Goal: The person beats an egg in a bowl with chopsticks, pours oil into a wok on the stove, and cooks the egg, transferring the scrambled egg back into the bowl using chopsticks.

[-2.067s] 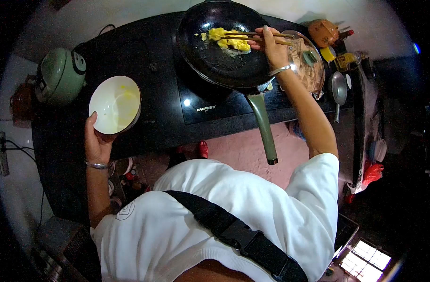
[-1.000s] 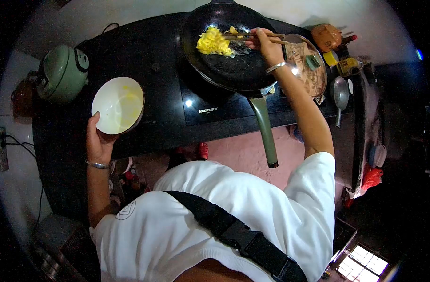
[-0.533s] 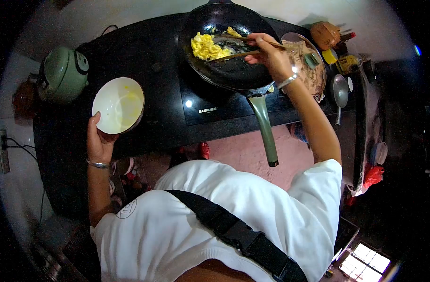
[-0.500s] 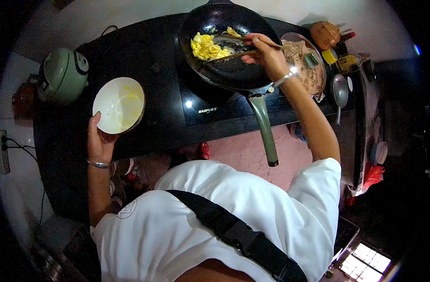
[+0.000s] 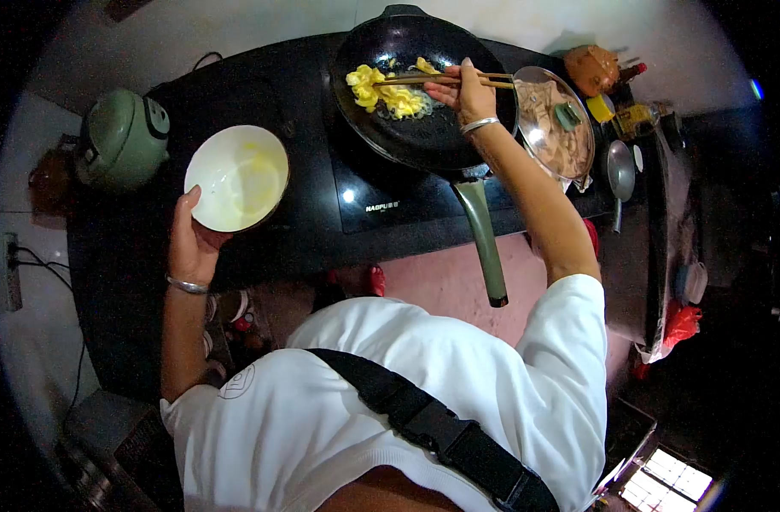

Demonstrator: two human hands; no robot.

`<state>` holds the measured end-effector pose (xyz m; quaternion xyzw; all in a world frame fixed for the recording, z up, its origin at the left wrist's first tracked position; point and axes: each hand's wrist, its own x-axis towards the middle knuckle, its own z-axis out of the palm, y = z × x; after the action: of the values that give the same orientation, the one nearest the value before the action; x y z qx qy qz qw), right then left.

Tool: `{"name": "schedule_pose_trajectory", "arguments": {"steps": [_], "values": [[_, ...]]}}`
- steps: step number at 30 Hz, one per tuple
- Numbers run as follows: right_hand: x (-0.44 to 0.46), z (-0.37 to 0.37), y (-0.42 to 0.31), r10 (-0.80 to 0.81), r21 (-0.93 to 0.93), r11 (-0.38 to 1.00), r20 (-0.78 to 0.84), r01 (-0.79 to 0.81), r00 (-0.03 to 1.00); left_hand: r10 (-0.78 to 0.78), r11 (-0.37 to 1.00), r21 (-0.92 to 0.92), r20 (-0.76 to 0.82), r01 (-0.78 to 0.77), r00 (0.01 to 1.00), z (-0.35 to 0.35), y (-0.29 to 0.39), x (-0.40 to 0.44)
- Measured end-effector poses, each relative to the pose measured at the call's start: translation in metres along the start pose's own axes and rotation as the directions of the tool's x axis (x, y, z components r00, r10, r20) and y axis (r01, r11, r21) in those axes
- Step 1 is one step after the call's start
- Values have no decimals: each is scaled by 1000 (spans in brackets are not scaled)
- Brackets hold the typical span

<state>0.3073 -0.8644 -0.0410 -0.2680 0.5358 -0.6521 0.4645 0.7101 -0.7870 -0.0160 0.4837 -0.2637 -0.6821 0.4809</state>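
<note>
My left hand (image 5: 195, 239) grips a white bowl (image 5: 228, 175) by its near-left rim, tilted toward me, with yellowish liquid traces inside. Over a black wok (image 5: 416, 141), my right hand (image 5: 468, 96) is closed around a pair of wooden chopsticks (image 5: 416, 78). Their tips lie close together at the scrambled egg (image 5: 369, 85), yellow clumps on the wok's left side and centre. The wok rests on an induction cooktop (image 5: 364, 192), its green handle (image 5: 482, 243) pointing toward me. How the right fingers sit on the chopsticks is partly hidden.
Right of the wok stands a pan of pale food under a glass lid (image 5: 556, 128). Further right lie a metal ladle (image 5: 619, 171) and a bottle (image 5: 633, 119). A green rice cooker (image 5: 121, 141) occupies the counter's left end.
The chopstick tips have come together from being spread apart, and the egg has broken up and shifted toward the wok's centre. The bowl has moved slightly right in view.
</note>
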Motion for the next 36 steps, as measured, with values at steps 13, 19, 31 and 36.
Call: {"name": "schedule_pose_trajectory", "arguments": {"steps": [13,19,31,36], "values": [[-24,-26,-39,-19,253,967,-19,23,1000,4,992,127,114,-19,994,42,4,11],[-33,-37,-92,-146,274,952,7,139,989,4,976,215,186,-44,982,87,-5,43],[-88,-23,-203,-408,251,902,230,351,883,9,955,289,206,-70,979,175,-16,47],[-148,20,-196,-396,81,918,131,389,909,49,973,212,201,-92,978,186,-20,50]]}}
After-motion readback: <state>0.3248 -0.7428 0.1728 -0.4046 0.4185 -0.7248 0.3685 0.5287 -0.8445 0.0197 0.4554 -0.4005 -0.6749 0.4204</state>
